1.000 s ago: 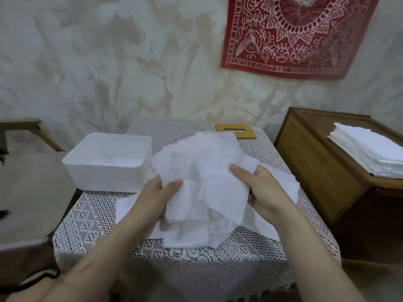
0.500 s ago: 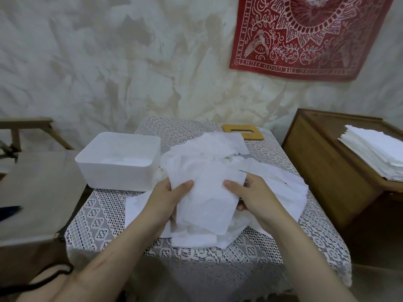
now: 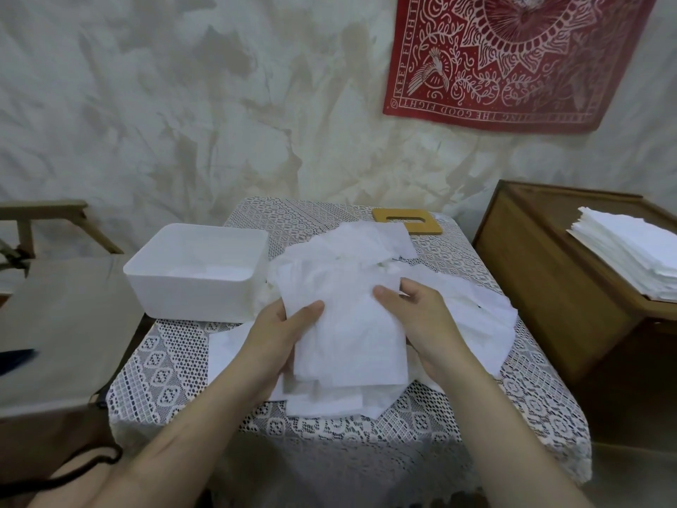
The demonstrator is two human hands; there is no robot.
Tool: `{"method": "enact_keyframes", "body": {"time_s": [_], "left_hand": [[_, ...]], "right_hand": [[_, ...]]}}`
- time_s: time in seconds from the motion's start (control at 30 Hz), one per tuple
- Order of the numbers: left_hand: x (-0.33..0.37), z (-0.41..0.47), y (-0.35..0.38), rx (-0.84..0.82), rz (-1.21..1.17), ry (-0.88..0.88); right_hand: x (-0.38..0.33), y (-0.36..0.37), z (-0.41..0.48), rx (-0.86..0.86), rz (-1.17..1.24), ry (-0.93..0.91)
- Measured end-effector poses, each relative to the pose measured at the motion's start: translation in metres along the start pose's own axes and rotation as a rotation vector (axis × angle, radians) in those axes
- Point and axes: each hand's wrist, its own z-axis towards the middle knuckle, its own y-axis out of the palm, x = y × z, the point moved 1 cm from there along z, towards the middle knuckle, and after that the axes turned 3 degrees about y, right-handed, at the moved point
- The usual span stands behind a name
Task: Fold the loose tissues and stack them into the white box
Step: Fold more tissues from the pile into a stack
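The white box (image 3: pixel 190 298) sits open, contents unclear to me. My left hand (image 3: pixel 278 335) and right hand (image 3: pixel 421 320) pinch one tissue (image 3: pixel 351 342) above the pile (image 3: pixel 472 317).

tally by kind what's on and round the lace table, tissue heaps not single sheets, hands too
white box: 1
wooden lid: 1
held tissue: 1
tissue heaps: 2 (loose heap, neat stack)
hands: 2 (left hand, right hand)
total: 7
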Motion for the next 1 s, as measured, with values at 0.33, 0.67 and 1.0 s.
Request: {"method": "enact_keyframes", "body": {"time_s": [0.33,0.67,1.0], "left_hand": [[0.001,-0.001,-0.002,-0.013,0.01,0.012],[0.009,-0.007,0.005,-0.075,0.008,0.006],[0.002,-0.003,-0.002,-0.01,0.054,-0.009]], "right_hand": [[0.0,-0.005,0.002,0.025,-0.143,0.011],[0.003,0.015,0.001,0.029,0.064,0.084],[0.002,0.011,0.004,0.121,-0.157,-0.031]]}}
